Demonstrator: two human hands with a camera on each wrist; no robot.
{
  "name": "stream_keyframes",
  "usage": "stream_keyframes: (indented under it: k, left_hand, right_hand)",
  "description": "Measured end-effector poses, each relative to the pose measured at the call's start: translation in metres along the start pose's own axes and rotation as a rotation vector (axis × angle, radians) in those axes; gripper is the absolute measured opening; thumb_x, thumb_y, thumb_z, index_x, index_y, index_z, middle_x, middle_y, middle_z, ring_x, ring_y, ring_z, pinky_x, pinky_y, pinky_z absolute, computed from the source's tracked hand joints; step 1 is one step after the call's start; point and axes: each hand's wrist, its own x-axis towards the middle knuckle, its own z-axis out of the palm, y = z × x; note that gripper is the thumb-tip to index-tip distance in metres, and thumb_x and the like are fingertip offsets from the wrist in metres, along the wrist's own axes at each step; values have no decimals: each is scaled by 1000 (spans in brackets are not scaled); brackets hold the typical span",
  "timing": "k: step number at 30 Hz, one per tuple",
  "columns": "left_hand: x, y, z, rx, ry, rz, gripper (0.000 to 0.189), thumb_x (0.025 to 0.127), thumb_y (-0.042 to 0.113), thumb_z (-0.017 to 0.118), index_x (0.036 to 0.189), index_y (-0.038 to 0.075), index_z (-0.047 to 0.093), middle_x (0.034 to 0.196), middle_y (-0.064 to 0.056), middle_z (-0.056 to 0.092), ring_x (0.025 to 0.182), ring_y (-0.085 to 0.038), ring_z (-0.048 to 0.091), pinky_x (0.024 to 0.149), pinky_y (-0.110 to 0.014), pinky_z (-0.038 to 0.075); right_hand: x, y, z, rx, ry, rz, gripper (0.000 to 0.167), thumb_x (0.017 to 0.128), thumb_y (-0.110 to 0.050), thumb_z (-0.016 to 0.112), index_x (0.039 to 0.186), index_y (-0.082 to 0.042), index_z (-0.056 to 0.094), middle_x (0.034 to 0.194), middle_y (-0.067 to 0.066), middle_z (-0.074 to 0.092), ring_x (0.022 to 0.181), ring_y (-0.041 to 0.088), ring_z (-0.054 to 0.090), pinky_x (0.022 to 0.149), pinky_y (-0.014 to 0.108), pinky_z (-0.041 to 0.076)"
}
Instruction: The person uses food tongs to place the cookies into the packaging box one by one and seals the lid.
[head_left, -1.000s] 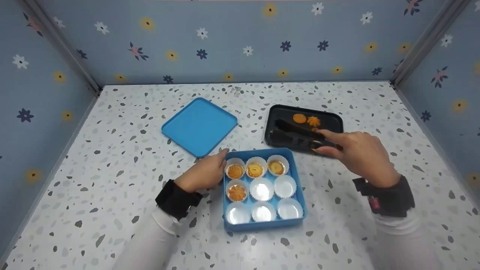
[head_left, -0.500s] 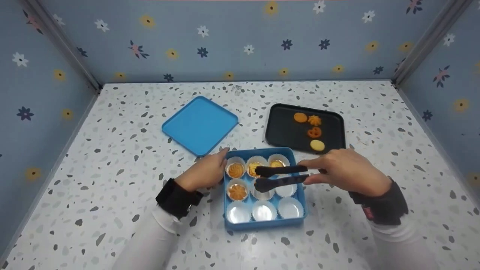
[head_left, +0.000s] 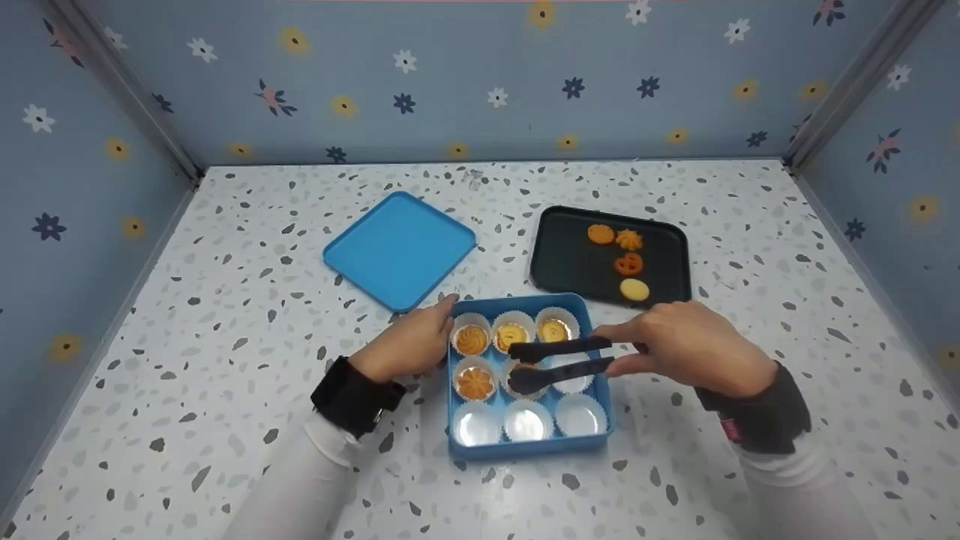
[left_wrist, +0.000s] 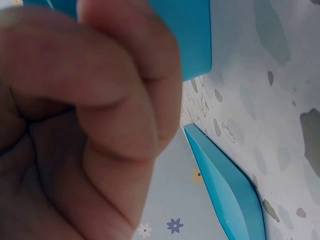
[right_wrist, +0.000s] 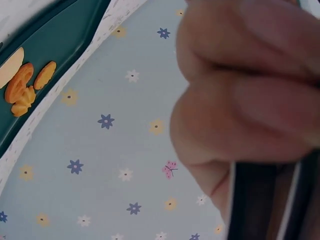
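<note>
The blue box holds paper cups in rows; the back row and the middle row's left cup contain cookies, including a flower-shaped cookie. My left hand holds the box's left side, a finger reaching its back-left corner; the left wrist view shows other fingers curled. Black tongs are pinched in my right hand, thumb below and index finger above. Their tips are over the middle cup, and a brown cookie shows partly between them. The tongs' arms hide much of that cup.
A black tray behind the box at the right carries several cookies, among them a pretzel-shaped cookie and a pale round cookie. The blue lid lies back left. Flower-patterned walls enclose the table.
The tongs have moved from the black tray to the box, then slightly lower over the middle cup, their tips spreading a little. The left hand and the box have stayed in place.
</note>
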Motion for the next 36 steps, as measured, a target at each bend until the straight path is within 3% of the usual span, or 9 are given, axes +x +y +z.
stream_keyframes:
  k: [5,8,12,16,20,25,36]
  left_hand:
    - [1,1,0,6,3,3,55,108,18,34,158,4,17,69,-7,61,48,-16,54,42,-31,48]
    - [2,1,-1,8,3,3,55,108,18,35,158,4,17,69,-7,62,49,-17,55,43,-32,49]
    - [2,2,-2,13,2,5,55,108,18,35,158,4,17,73,-7,62,51,-18,56,45,-33,51]
    - [2,1,-1,11,6,-3,55,108,19,34,158,4,17,76,-7,61,51,-18,56,45,-33,51]
    - [0,0,-1,-3,4,-15,55,108,19,34,159,5,16,74,-9,62,49,-18,55,42,-32,49]
    - [-2,0,0,-19,-2,-37,56,108,19,34,159,7,14,72,-11,62,48,-17,53,40,-31,47]
    - [0,0,3,-13,-2,-33,55,108,19,34,159,6,16,67,-9,61,46,-17,52,39,-29,45]
  right_hand:
    - [-1,1,-4,26,-7,20,48,82,-52,75,123,-28,72,63,-13,53,51,4,41,46,25,36]
    - [-6,4,-11,10,64,41,50,83,-51,74,126,-26,70,69,-10,61,53,5,43,48,26,37]
    - [-17,16,-22,-71,288,92,55,83,-45,77,133,-23,66,71,-4,63,52,8,42,47,26,35]
    - [-28,35,-30,-135,551,185,58,81,-36,81,135,-20,65,61,-1,49,48,11,33,43,28,27]
    - [-35,57,-30,-122,662,335,57,83,-35,79,135,-18,64,60,2,50,47,16,32,41,32,22]
    - [-35,79,-21,-112,624,459,56,87,-40,75,136,-15,62,57,4,47,47,21,32,39,34,20]
    - [-24,102,3,-33,401,564,68,92,-59,59,141,-12,57,75,13,67,45,23,42,36,35,27]
